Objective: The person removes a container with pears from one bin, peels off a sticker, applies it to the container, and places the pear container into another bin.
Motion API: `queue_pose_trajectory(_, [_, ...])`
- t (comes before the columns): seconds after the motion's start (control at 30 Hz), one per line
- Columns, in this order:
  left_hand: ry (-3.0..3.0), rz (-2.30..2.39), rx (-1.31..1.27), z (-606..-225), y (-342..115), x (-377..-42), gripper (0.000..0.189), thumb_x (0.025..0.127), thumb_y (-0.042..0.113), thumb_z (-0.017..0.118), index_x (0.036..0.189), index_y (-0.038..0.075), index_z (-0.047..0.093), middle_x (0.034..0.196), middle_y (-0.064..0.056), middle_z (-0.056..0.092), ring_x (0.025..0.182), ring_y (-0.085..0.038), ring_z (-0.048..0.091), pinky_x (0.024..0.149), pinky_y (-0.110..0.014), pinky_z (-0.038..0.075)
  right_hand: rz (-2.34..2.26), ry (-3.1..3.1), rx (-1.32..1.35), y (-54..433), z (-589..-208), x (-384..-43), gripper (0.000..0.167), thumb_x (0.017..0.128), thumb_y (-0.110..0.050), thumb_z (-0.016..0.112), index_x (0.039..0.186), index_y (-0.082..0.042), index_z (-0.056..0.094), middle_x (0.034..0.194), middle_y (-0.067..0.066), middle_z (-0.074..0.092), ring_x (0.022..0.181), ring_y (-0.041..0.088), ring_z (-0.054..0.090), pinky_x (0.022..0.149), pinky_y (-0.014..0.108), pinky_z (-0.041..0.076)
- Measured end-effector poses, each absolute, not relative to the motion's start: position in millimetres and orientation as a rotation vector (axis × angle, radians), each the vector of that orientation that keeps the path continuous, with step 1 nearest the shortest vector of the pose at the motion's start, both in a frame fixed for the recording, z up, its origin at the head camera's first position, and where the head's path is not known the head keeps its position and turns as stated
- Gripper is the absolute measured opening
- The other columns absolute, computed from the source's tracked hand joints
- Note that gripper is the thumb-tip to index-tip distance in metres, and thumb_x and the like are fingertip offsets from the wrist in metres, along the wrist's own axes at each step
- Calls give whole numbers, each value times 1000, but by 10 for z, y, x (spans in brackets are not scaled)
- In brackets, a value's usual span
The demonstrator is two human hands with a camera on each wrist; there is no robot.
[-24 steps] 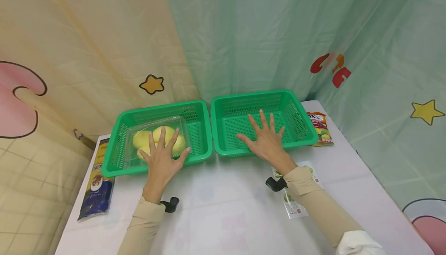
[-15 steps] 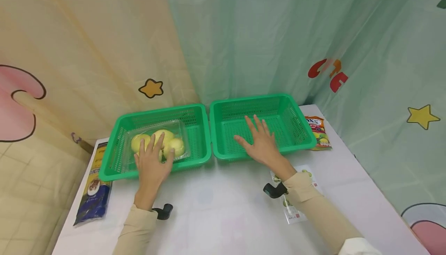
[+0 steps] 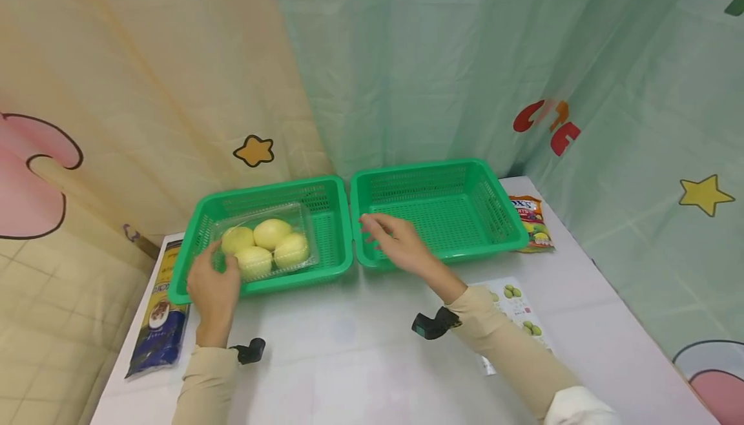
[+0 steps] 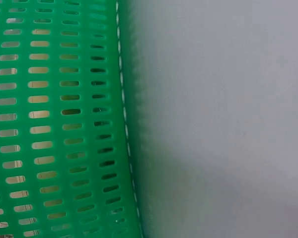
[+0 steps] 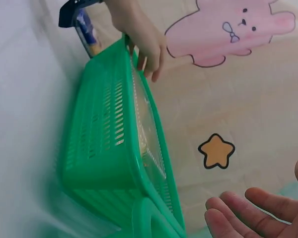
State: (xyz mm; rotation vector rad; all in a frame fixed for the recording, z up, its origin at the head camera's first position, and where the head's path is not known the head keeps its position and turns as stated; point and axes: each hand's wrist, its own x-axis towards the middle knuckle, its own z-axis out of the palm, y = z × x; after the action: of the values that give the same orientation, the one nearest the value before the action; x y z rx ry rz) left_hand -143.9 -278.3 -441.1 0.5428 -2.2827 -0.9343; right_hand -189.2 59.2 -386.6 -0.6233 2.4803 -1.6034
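In the head view, a clear plastic box (image 3: pixel 299 214) with several pale yellow-green round fruits (image 3: pixel 272 234) lies in the left green basket (image 3: pixel 344 218). My left hand (image 3: pixel 214 289) is at the box's left end, over the basket's front left rim, fingers bent and thumb apart; whether the fingertips touch the box cannot be told. My right hand (image 3: pixel 401 244) hovers above the left part of the right green basket (image 3: pixel 447 215), fingers loosely bent with nothing in them. The right wrist view shows the left hand (image 5: pixel 141 39) reaching down over the far end of the left basket (image 5: pixel 102 114).
A blue and yellow packet (image 3: pixel 159 315) lies left of the left basket. A colourful snack bag (image 3: pixel 531 223) is beside the right basket. Below the right forearm lies a white packet with green fruit pictures (image 3: pixel 517 302). A printed curtain (image 3: pixel 407 76) hangs behind the white table (image 3: pixel 349 360).
My left hand has moved left from above the fruits to the box's left end, and its fingers have bent. The right hand has shifted left, its spread fingers now closer together.
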Motion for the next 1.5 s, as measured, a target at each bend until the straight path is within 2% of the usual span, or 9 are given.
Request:
queue_pose_trajectory(0.07, [-2300,-900,559,-4415,-2804,-1440,38,94,12,59,129,2,65,136,-26,61,129,-48,51,108,-64,36,-1673,2417,-589,478,-3866,-1879,47,108,-45,41,134,-13,63,124,15,70,106,30,71,85,43,62])
queue_pose_trajectory(0.17, [-2323,-865,577,-4403,-2823,-1442,36,94,13,58,127,2,66,135,-26,61,127,-48,52,105,-65,39,-1710,2373,-589,267,-3847,-1843,47,108,-45,40,131,-13,65,122,12,72,106,27,72,85,40,62])
queue_pose_trajectory(0.4, [-2448,-876,657,-4358,-2875,-1496,40,99,19,51,135,4,61,141,-25,57,130,-49,50,106,-67,37,-1578,2428,-621,-272,-3843,-1812,50,106,-52,39,133,-18,65,133,2,67,123,20,63,100,41,54])
queue_pose_trajectory(0.6, [-2586,-898,685,-4390,-2954,-1522,50,98,9,36,147,6,50,152,-26,45,134,-53,43,101,-72,36,-1486,2569,-527,-681,-3996,-1859,43,105,-41,48,133,-13,63,143,5,59,136,25,51,113,46,45])
queue_pose_trajectory(0.8, [-2670,-912,753,-4432,-3069,-1492,58,97,7,30,155,5,36,152,-32,40,112,-55,50,78,-67,42,-1440,2599,-311,-988,-4180,-1830,44,101,-33,56,137,-9,59,146,7,56,146,25,42,120,46,38])
queue_pose_trajectory(0.93, [-2694,-909,770,-4350,-3113,-1580,59,99,13,29,157,3,28,150,-35,40,109,-58,49,81,-70,41,-1418,2605,-234,-1126,-4224,-1926,53,100,-34,57,146,-10,49,156,10,46,153,29,30,123,51,32])
queue_pose_trajectory(1.07, [-2714,-909,789,-4288,-3108,-1622,59,99,14,28,157,1,29,146,-37,44,114,-62,48,87,-73,40,-1362,2607,-214,-1183,-4243,-2030,58,100,-34,58,151,-11,41,159,12,39,148,31,38,119,47,39])
queue_pose_trajectory(1.23, [-2738,-905,802,-4285,-3105,-1629,58,101,18,28,157,2,29,147,-36,44,120,-63,46,91,-74,40,-1409,2566,-130,-1180,-4253,-2101,57,100,-32,59,151,-14,41,151,10,47,137,29,49,112,45,46])
queue_pose_trajectory(1.5, [-2757,-886,828,-4291,-3110,-1627,58,102,21,27,158,3,26,148,-37,42,119,-65,45,93,-76,38,-1518,2474,33,-1111,-4297,-2210,56,102,-33,56,152,-15,39,148,14,50,129,31,55,103,46,52])
